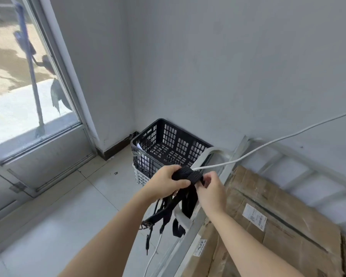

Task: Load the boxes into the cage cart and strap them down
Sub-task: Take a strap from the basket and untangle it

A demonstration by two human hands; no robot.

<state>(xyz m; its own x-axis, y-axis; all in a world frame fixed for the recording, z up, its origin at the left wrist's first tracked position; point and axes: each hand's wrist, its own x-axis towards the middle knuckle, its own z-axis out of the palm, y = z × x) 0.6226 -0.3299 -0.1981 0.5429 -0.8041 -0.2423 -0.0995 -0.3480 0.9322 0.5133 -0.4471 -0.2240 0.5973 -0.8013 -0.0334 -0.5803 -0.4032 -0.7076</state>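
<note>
The coiled black webbing strap [188, 174], held at centre, looks light, limp and tangle-prone, so it is best gripped round the coil. The left hand [164, 182] curls its fingers round it, and the right hand [212, 188] pinches its 3 o'clock end. The brown cardboard boxes [278, 206] lie at 4 o'clock.

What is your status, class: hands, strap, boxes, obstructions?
Left hand grips bundled black webbing strap; right hand pinches its end. Brown cardboard boxes beside grey metal cart frame, unstrapped. White cable crosses at the bundle.
</note>
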